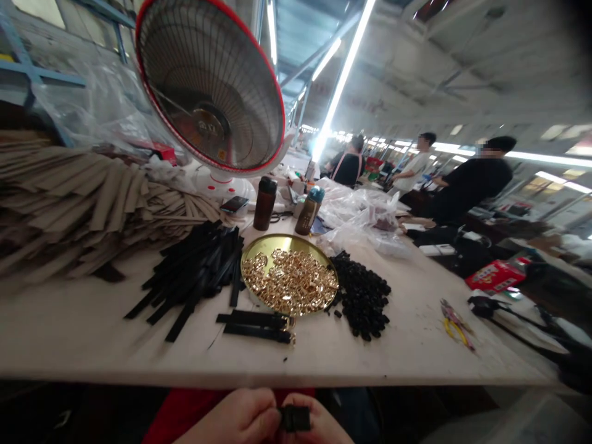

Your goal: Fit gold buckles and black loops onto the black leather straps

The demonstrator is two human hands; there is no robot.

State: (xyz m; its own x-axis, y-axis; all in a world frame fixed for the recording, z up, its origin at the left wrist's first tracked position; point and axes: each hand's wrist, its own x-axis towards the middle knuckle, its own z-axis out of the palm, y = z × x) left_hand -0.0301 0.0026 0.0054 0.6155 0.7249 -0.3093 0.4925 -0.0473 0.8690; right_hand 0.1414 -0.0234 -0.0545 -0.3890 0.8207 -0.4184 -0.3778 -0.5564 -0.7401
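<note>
Below the table's front edge, my left hand (240, 419) and my right hand (319, 428) are closed together on a small black piece (295, 419) pinched between their fingers. On the table above them lie two black straps with gold ends (256, 325). Behind those sit a round gold tray (263, 246) full of small gold buckles, a heap of black straps (194, 271) to its left and a pile of small black parts (363, 296) to its right.
A red-rimmed fan (210, 86) stands at the back, with tan strips (69, 191) stacked left. Two bottles (264, 203), a phone (234, 204) and plastic bags (361, 213) lie behind the tray. Pliers (456, 324) lie right. Several people stand at far benches.
</note>
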